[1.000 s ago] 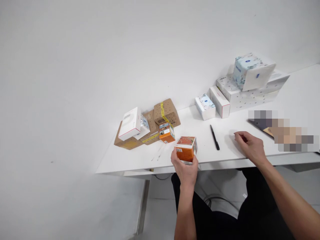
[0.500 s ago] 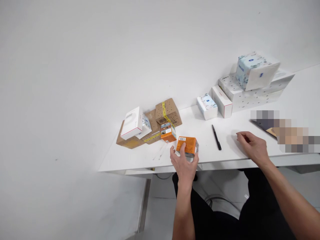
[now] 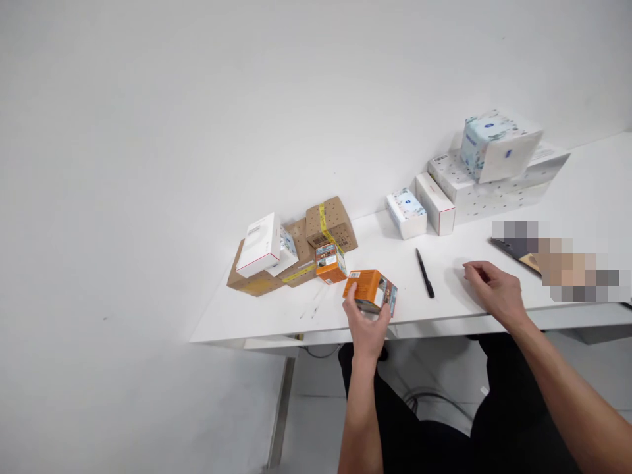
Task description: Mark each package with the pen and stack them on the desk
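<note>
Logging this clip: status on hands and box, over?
Left hand gripping orange box at table edge. Right hand resting empty, curled. Black pen lies between them.

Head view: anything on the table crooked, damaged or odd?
Yes. The floral tissue box sits tilted atop the long white box. A white box leans askew on the cardboard pile. The left hand holds the orange box tipped.

2 orange boxes (image 3: 370, 290) (image 3: 330, 262); 3 brown cartons (image 3: 330, 224); 6 white boxes (image 3: 498, 145); 1 pen (image 3: 424, 272); 2 hands (image 3: 368, 326) (image 3: 494, 293)
</note>
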`<move>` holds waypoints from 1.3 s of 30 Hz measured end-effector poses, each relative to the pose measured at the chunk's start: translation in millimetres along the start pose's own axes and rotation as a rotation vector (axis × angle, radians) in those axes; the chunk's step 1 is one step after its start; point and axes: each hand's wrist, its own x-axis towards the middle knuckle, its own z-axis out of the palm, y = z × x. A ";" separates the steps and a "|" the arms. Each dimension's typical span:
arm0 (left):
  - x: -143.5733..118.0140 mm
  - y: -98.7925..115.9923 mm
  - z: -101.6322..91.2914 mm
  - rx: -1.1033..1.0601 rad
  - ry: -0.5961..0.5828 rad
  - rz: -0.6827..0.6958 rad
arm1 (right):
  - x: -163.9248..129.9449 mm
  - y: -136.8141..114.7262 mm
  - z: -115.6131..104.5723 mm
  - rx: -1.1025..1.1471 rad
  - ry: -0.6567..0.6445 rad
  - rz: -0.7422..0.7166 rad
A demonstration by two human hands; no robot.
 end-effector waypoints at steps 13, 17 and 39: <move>30.6 -7.8 2.5 -0.393 -0.189 -0.272 | 2.0 -0.4 0.5 0.004 0.004 -0.021; 37.2 -14.4 7.9 -0.276 -0.197 -0.208 | 1.8 -4.4 -0.3 0.005 0.044 -0.043; 39.9 -43.9 -13.3 -0.375 -0.554 -0.044 | -223.4 184.1 -36.9 -0.855 -0.506 -0.461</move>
